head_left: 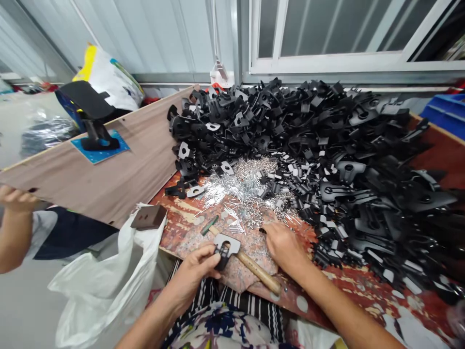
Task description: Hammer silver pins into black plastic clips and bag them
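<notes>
My left hand [199, 264] pinches a black plastic clip [228, 245] with a rounded hole in its flat, light-reflecting end. Under the clip lies a hammer with a wooden handle [259, 274] and a narrow dark green head [209, 225]; the clip hides part of the handle. My right hand [285, 245] is closed at the near edge of the scattered metal pins [238, 194], its fingertips on a small black piece [262, 230] whose kind I cannot make out. Both hands are low over a stone slab [232, 281] on the worn red table.
A large heap of black plastic clips [283, 116] covers the back and right of the table, with small black pieces [303, 179] before it. To the left are a wooden board [145, 140], a brown block [148, 216], a white sack [105, 276] and another person's hand [16, 198].
</notes>
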`<action>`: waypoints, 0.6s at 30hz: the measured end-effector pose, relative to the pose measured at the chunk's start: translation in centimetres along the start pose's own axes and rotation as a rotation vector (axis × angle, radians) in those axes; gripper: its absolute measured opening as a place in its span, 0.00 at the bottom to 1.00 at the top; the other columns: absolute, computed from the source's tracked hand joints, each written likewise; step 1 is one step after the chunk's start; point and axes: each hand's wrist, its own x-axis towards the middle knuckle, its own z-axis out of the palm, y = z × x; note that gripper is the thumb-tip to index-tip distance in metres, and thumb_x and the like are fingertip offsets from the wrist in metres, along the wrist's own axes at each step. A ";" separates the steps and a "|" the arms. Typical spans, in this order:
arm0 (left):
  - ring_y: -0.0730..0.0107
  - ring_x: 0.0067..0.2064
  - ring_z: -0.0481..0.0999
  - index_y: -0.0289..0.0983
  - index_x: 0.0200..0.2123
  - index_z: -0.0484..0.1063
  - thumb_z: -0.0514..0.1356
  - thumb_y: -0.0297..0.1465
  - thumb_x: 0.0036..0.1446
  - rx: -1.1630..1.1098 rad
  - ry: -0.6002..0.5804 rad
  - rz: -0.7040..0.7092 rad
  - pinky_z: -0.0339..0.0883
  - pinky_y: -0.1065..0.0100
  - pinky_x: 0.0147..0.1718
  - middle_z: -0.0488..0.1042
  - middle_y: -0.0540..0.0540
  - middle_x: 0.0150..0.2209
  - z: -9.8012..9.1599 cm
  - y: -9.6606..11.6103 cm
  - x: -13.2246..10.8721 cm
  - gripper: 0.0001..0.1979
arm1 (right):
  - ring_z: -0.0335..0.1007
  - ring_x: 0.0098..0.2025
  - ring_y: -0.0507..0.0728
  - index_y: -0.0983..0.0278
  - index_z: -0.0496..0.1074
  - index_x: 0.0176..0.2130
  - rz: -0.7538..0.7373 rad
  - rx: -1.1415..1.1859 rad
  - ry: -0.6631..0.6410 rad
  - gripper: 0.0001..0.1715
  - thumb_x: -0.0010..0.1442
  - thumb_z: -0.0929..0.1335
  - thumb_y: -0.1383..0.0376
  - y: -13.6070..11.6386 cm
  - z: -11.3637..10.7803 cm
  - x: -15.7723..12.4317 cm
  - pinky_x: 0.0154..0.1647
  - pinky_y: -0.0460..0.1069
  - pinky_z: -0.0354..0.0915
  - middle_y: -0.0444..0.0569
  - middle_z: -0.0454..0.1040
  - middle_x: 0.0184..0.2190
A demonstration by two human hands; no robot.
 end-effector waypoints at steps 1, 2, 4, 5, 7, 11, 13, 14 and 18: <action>0.73 0.31 0.69 0.35 0.29 0.79 0.70 0.43 0.51 -0.023 -0.041 -0.027 0.71 0.72 0.28 0.70 0.45 0.41 0.5 0.0 0.3 0.15 | 0.73 0.44 0.60 0.64 0.76 0.44 0.026 0.093 0.036 0.16 0.62 0.63 0.77 -0.4 -0.5 0.3 0.52 0.56 0.68 0.52 0.78 0.40; 0.76 0.29 0.70 0.35 0.30 0.79 0.71 0.43 0.51 -0.043 -0.078 -0.053 0.70 0.73 0.27 0.70 0.45 0.41 0.9 0.0 0.6 0.15 | 0.74 0.46 0.59 0.62 0.76 0.45 0.054 0.202 0.077 0.17 0.63 0.63 0.75 -0.9 -1.0 0.5 0.54 0.56 0.67 0.51 0.79 0.41; 0.79 0.27 0.70 0.35 0.30 0.79 0.71 0.43 0.50 -0.094 -0.130 -0.071 0.69 0.74 0.26 0.70 0.45 0.43 1.8 0.2 1.1 0.16 | 0.75 0.45 0.58 0.59 0.78 0.45 0.097 0.404 0.154 0.15 0.65 0.65 0.72 -2.7 -2.0 0.9 0.56 0.58 0.66 0.48 0.80 0.41; 0.78 0.28 0.71 0.35 0.30 0.79 0.72 0.43 0.50 -0.128 -0.150 -0.058 0.69 0.74 0.26 0.70 0.45 0.44 2.2 0.3 1.3 0.16 | 0.75 0.44 0.58 0.58 0.78 0.44 0.103 0.466 0.176 0.14 0.65 0.65 0.70 -3.8 -2.3 1.1 0.57 0.59 0.65 0.47 0.81 0.40; 0.76 0.32 0.71 0.35 0.30 0.80 0.72 0.42 0.50 -0.206 -0.176 -0.015 0.72 0.74 0.29 0.69 0.44 0.45 2.8 0.5 1.6 0.15 | 0.75 0.41 0.57 0.57 0.79 0.43 0.093 0.539 0.211 0.13 0.65 0.66 0.69 -5.9 -2.4 1.3 0.61 0.63 0.61 0.46 0.81 0.37; 0.75 0.34 0.70 0.35 0.31 0.81 0.72 0.43 0.50 -0.263 -0.200 0.012 0.74 0.72 0.32 0.68 0.44 0.46 2.9 1.0 1.8 0.16 | 0.75 0.40 0.57 0.54 0.79 0.44 0.077 0.580 0.290 0.18 0.63 0.64 0.71 -8.7 -1.4 1.4 0.67 0.68 0.51 0.44 0.81 0.35; 0.75 0.34 0.69 0.35 0.31 0.82 0.72 0.44 0.48 -0.250 -0.190 0.016 0.74 0.73 0.31 0.66 0.44 0.47 2.6 1.3 1.7 0.17 | 0.75 0.40 0.57 0.54 0.79 0.45 0.095 0.583 0.312 0.19 0.63 0.64 0.72 -9.2 -0.8 1.5 0.68 0.68 0.49 0.44 0.80 0.35; 0.73 0.35 0.69 0.35 0.31 0.82 0.73 0.44 0.47 -0.242 -0.180 0.021 0.74 0.73 0.30 0.66 0.43 0.47 2.4 1.5 1.6 0.17 | 0.75 0.39 0.56 0.55 0.79 0.44 0.113 0.589 0.317 0.18 0.63 0.64 0.72 -9.3 -0.6 1.6 0.68 0.68 0.49 0.43 0.80 0.35; 0.69 0.39 0.69 0.34 0.29 0.83 0.73 0.44 0.47 -0.213 -0.161 0.057 0.74 0.74 0.30 0.65 0.43 0.47 1.8 2.0 1.3 0.18 | 0.75 0.38 0.56 0.56 0.79 0.45 0.155 0.596 0.307 0.17 0.65 0.64 0.70 -9.5 -0.1 2.1 0.67 0.68 0.52 0.44 0.80 0.35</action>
